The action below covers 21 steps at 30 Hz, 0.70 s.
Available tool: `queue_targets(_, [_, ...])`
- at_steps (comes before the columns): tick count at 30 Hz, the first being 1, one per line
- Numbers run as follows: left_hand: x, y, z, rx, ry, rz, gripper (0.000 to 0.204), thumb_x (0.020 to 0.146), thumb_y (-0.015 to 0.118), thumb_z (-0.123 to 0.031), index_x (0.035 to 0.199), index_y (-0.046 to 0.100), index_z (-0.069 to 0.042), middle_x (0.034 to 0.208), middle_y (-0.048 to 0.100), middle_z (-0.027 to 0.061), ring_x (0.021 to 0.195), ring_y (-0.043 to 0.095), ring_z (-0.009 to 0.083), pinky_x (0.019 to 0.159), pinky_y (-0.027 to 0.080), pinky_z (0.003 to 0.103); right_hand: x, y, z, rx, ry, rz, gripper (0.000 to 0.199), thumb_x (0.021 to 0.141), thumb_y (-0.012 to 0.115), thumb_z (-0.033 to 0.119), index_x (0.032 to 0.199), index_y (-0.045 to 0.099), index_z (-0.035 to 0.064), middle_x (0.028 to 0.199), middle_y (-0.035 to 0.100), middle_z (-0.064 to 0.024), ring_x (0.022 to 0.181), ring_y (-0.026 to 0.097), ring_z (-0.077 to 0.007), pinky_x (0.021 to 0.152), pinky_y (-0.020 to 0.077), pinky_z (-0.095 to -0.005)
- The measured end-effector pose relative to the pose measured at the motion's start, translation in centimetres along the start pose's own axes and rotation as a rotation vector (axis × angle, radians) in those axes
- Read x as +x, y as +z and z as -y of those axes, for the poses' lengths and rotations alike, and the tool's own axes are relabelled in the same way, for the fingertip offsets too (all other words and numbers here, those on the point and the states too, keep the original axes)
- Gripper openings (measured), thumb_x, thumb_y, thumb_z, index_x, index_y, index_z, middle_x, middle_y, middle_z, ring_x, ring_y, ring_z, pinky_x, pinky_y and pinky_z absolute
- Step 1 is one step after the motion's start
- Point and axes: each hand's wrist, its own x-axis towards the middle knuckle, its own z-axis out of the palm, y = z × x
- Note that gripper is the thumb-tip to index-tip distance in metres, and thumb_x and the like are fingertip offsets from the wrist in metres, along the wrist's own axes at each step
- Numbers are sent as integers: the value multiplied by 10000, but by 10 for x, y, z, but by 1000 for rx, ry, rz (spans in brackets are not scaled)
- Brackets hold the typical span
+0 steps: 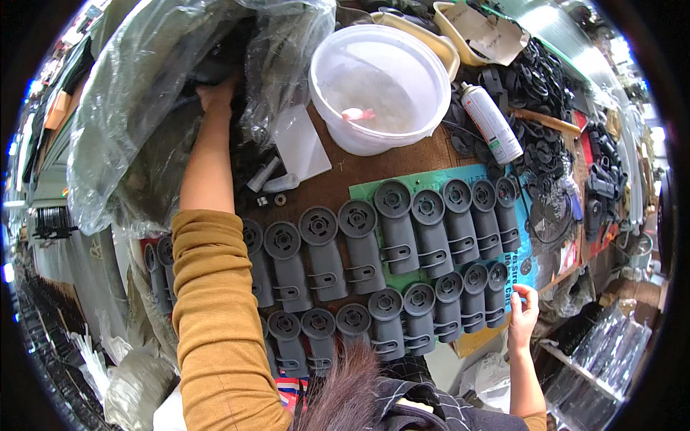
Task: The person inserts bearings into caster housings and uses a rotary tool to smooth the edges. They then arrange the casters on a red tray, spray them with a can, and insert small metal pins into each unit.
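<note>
My left hand (pixel 217 95) reaches into a large clear plastic bag (pixel 122 108) at the upper left, its fingers hidden among dark contents. Two rows of dark grey plastic tubular parts with round, slotted heads cross the bench, such as one grey part (pixel 363 251) in the back row and another grey part (pixel 388 327) in the front row. Past the right end of the front row is my right hand (pixel 525 312), fingers loosely curled and thumb apart, with nothing visible in it.
A white plastic tub (pixel 381 93) with a small red-and-white item stands at the back. Beside it are a spray can (pixel 492 123) and heaps of black parts (pixel 543 82). A white sheet (pixel 300 144) and two small grey pieces (pixel 280 183) lie near the bag.
</note>
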Motion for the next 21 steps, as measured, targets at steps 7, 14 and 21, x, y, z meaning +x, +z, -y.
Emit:
queue_targets(7, [-58,-76,-18,-587,128,229,708,699,850,-194,1311,531,-32,1251,600,110,1109,575,269,921,477,357,-13,33,44,97,-93,36,163,879,600,29,1040,628,42,1072,580,-43,1007,543,-143,875,435,-279])
queue_targets(14, [-287,-232,11,-815,-259,654,389,851,692,-54,1216,559,-49,1105,642,40,994,627,179,879,517,326,-27,129,182,592,-191,620,297,918,618,142,1187,625,18,1148,653,-92,1105,590,-180,987,442,-334])
queue_targets(21, [-467,-240,30,-526,-340,1070,430,804,705,67,1194,552,-29,1125,619,45,1033,584,161,941,445,312,-32,106,160,1250,177,554,549,896,691,196,1335,398,45,1279,505,-85,1202,445,-173,1078,331,-346])
